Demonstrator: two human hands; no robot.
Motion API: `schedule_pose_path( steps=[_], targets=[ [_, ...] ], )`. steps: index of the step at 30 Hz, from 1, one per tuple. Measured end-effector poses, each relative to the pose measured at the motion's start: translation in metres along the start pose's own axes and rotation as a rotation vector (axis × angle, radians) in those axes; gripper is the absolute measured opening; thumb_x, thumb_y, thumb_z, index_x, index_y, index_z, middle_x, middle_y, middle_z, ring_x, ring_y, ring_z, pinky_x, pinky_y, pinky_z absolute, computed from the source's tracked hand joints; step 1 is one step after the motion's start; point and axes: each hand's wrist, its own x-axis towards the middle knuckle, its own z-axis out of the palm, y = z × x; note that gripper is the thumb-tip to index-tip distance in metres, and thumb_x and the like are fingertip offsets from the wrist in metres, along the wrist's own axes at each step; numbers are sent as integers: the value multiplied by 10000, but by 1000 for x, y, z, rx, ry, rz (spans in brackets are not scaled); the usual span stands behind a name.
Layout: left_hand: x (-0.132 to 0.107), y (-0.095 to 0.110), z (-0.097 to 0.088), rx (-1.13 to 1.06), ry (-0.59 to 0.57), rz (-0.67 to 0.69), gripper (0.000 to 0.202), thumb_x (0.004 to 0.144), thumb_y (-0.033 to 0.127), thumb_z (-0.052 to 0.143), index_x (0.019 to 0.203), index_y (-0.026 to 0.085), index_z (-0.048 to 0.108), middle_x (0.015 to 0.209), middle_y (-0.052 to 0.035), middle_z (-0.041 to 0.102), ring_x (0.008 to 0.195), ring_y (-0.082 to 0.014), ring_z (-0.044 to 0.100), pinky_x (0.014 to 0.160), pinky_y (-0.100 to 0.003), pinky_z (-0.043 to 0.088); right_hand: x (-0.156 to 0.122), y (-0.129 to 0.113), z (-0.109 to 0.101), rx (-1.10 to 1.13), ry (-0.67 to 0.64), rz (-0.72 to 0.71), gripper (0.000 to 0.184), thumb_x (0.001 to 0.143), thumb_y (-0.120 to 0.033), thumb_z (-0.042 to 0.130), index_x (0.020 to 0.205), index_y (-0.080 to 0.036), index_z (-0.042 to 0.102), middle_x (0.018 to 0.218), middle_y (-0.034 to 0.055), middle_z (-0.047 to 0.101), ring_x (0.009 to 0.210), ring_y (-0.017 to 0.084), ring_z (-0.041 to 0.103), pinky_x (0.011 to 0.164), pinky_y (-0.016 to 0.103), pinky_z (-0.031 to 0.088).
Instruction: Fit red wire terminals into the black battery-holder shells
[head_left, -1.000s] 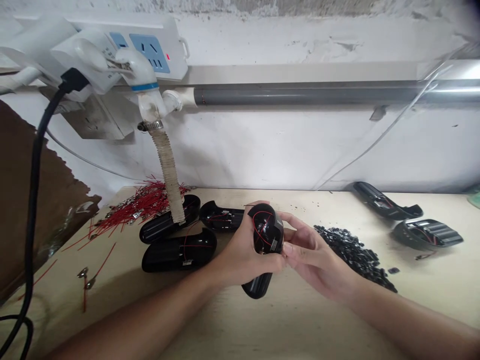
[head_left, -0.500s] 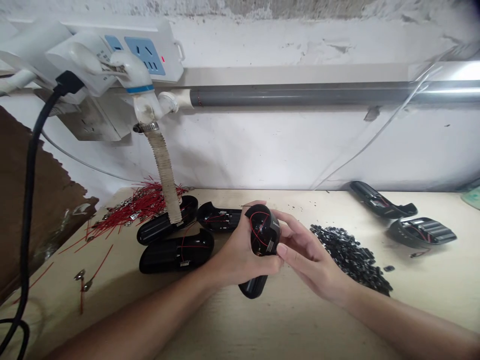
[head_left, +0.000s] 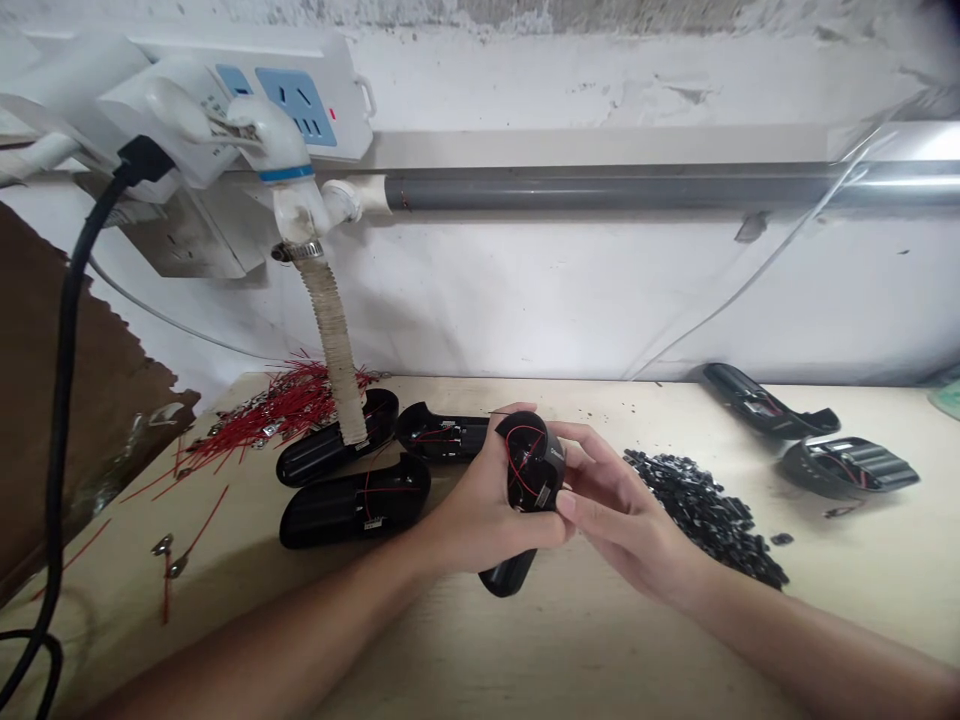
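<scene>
My left hand (head_left: 480, 505) is wrapped round a black plastic shell (head_left: 527, 470) with red wires inside, holding it upright above the table. My right hand (head_left: 611, 510) touches the shell's right side, its fingers curled with the tips pinched near a small part at the shell's opening. What the fingertips pinch is too small to make out. A heap of small black parts (head_left: 705, 515) lies just right of my hands.
Three more black shells (head_left: 352, 505) lie left of my hands, under a wrapped hose (head_left: 334, 350). Red wires (head_left: 277, 405) are piled at the back left. Two open shells (head_left: 847, 465) lie at the right. A power strip (head_left: 300, 95) and black cable (head_left: 64, 380) hang at the left.
My right hand's fingers have closed in again on the shell's side after lifting slightly off it. The shell has stayed almost still in my left hand.
</scene>
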Motion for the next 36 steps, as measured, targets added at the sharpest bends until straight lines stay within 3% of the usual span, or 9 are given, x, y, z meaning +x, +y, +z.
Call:
schedule_pose_path(
  steps=[4,9,15,26,32,36],
  targets=[
    [-1,2,0,-30,-1,-19,905,732,109,778,1476,268,288,963,32,539,822,-130,548,726,-297,464,-1,1,0,-68,7,-38,479,968,-379,792,1414,-365,617,1273,85,633,1056,255,621,835,391,559],
    [-1,4,0,-93,-56,-7,847,728,74,757,1418,255,302,864,68,536,758,-112,525,698,-275,449,-3,3,2,-113,-57,-85,462,1065,-370,673,1495,-409,510,1461,86,608,1136,250,644,893,409,572],
    [-2,7,1,-104,-50,-27,711,753,77,731,1345,235,369,984,26,586,824,-113,557,711,-281,474,-5,0,6,-151,-67,-111,443,1103,-348,626,1508,-468,492,1472,39,608,1200,198,642,1049,406,538],
    [0,8,2,-128,-47,-19,594,712,70,708,1244,183,469,910,44,587,793,-100,538,675,-268,432,-5,4,8,-110,-35,-93,433,1093,-388,646,1500,-400,498,1564,76,539,1294,236,620,1090,432,544],
    [0,1,1,-66,-32,7,627,736,64,697,1296,189,444,1056,-1,622,832,-110,544,686,-269,441,-6,6,4,-114,-51,-121,454,1092,-358,653,1518,-399,501,1546,82,558,1179,201,656,1089,447,557],
    [2,-3,0,-2,5,68,618,782,91,756,1297,192,430,1109,-24,607,911,-133,561,735,-276,471,-3,5,3,-100,-18,-155,473,1075,-336,684,1509,-403,509,1544,87,570,1277,236,648,1141,490,529]
  ],
)
